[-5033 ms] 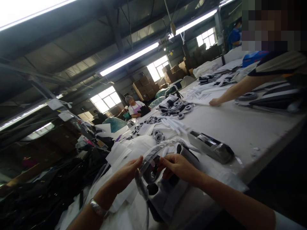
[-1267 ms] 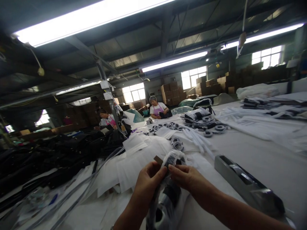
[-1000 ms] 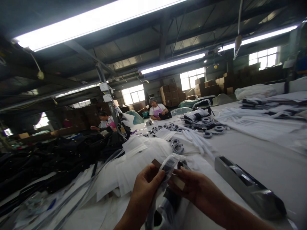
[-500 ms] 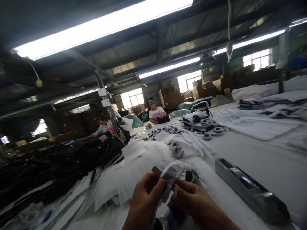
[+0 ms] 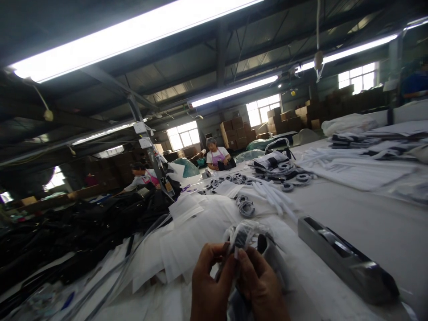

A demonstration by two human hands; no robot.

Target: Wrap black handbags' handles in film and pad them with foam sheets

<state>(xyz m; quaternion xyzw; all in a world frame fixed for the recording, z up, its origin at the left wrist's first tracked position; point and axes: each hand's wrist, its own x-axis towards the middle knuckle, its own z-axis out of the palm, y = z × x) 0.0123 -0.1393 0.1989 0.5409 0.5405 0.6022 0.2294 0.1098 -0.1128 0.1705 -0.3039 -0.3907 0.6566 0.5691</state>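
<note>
Low in the middle, my left hand (image 5: 211, 278) and my right hand (image 5: 262, 283) meet fingertip to fingertip, both closed in a pinch. Between them is a curved dark strap wrapped in clear plastic film (image 5: 241, 235), like a bag handle. A small pale bit shows at the touching fingertips; its kind cannot be made out. Just behind my right hand lies a grey and black piece (image 5: 272, 254), partly under film. The lower end of the strap is hidden by my hands.
A grey tape dispenser (image 5: 347, 261) stands on the right of the white table (image 5: 337, 200). White sheets (image 5: 190, 227) are spread at left, with coiled grey straps (image 5: 245, 206) beyond. Black goods (image 5: 100, 227) are piled far left. Two co-workers (image 5: 217, 156) sit further back.
My hands have drawn together and turned more upright around the wrapped strap. The brown strip that stuck out beside my left fingers is now mostly hidden.
</note>
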